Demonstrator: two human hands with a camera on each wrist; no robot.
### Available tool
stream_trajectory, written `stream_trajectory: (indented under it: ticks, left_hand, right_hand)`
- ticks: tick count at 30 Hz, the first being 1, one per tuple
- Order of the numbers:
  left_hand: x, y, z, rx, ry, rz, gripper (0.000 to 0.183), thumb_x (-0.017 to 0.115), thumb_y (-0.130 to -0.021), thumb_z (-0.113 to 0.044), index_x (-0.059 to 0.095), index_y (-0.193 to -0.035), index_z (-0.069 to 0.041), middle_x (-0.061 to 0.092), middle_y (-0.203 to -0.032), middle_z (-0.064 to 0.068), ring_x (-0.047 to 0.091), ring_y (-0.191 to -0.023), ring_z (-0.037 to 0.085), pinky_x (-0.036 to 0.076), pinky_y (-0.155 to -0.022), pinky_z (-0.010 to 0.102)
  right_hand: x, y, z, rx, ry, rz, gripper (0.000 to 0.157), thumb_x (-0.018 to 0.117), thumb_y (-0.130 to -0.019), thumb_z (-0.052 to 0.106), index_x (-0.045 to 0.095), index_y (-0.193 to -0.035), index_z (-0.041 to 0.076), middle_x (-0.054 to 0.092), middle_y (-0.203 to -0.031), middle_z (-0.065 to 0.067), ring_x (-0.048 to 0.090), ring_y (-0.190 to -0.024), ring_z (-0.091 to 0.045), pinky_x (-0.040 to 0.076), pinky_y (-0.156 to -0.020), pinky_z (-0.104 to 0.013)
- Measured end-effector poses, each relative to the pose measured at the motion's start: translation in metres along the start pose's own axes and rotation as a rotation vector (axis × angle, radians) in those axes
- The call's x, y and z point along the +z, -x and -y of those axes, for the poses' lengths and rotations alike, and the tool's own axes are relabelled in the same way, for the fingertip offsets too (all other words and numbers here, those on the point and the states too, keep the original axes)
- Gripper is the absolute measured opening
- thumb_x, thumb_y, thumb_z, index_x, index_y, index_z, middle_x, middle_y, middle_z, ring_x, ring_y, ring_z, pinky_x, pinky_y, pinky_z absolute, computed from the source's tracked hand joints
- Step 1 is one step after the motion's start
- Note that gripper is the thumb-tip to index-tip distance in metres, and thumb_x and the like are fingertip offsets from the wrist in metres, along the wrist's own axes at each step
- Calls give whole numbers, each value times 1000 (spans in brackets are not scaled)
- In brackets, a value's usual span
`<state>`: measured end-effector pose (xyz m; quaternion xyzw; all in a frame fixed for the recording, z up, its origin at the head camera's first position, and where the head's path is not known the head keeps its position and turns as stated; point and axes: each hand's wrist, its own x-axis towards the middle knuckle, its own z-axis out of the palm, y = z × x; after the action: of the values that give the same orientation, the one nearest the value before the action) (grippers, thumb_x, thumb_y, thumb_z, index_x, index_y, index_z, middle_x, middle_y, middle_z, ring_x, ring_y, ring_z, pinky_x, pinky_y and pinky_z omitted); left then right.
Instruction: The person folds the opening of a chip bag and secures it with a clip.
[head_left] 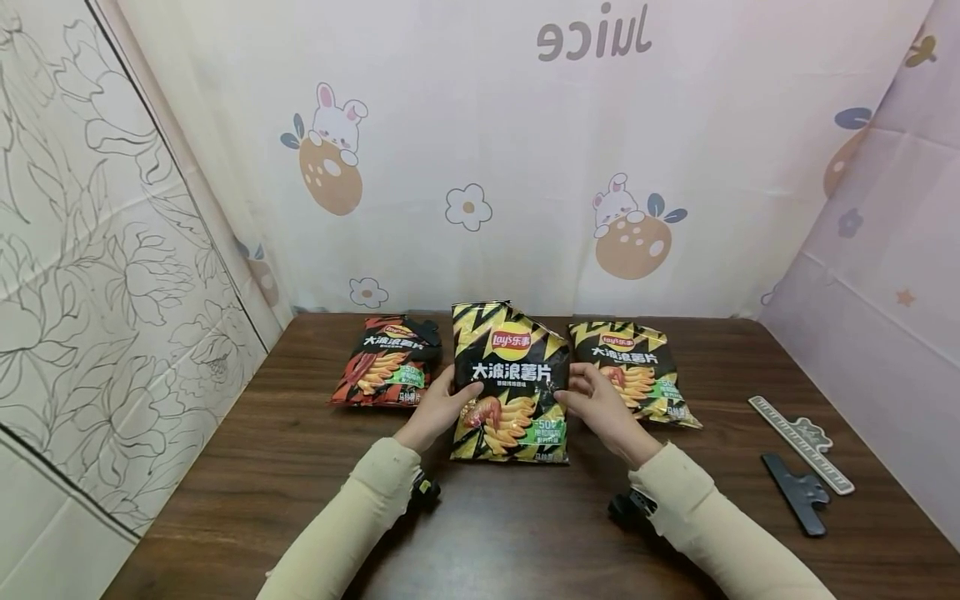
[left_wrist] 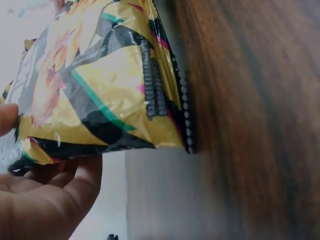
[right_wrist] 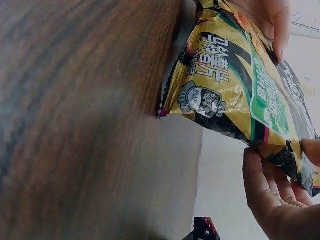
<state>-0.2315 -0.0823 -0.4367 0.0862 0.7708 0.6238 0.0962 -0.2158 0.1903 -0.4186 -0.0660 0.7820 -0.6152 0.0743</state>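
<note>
Chip bag [head_left: 512, 367], yellow and black, gripped at opposite sides by left fingers [head_left: 447, 385] and right fingers [head_left: 588, 378]; red bag [head_left: 386, 367] farther back.

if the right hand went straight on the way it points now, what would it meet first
The held chip bag, whose edge the right hand grips; beyond it, probably the patterned curtain, though depth is unclear.

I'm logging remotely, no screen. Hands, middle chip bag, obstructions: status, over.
Left hand and right hand gripping sides of middle chip bag. Bag's front facing head camera. White clip, black clip off right, not in the way.
</note>
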Motion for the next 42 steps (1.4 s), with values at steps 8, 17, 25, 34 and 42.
stream_trajectory:
  ticks: [8,17,25,34,42]
  left_hand:
    - [1,8,-1,20,17,32,68,64,-95,-40,33,-152,-20,44,-150,11,45,-136,30,39,-108,53]
    - [1,20,-3,27,13,59,69,63,-95,-38,29,-154,-22,39,-154,9,37,-142,30,34,-112,55]
    - [0,25,-2,73,26,82,67,64,-96,-33,30,-153,-20,42,-152,9,40,-140,28,35,-111,53]
    - [-3,32,-3,59,-13,71,71,65,-94,-35,30,-154,-21,36,-156,8,32,-145,30,30,-114,55]
    - [-3,33,0,70,15,62,69,66,-95,-32,30,-154,-22,35,-157,5,28,-147,28,27,-116,54]
  right_hand:
    - [-1,7,2,6,41,-10,53,60,-97,13,34,-140,-3,53,-132,-26,60,-112,-23,52,-93,-37]
    - [-2,19,3,-4,67,-2,59,60,-98,16,30,-144,-4,44,-141,-31,49,-129,-43,53,-92,-40]
    - [-1,24,2,-28,82,-27,53,61,-97,15,36,-140,-3,51,-135,-27,55,-124,-37,54,-91,-39]
    - [0,29,4,-57,74,-25,50,62,-97,15,40,-136,-5,55,-127,-26,59,-120,-35,56,-88,-37]
    - [-3,29,6,-69,101,-42,51,63,-97,25,45,-135,-2,57,-123,-21,63,-95,-1,56,-85,-38]
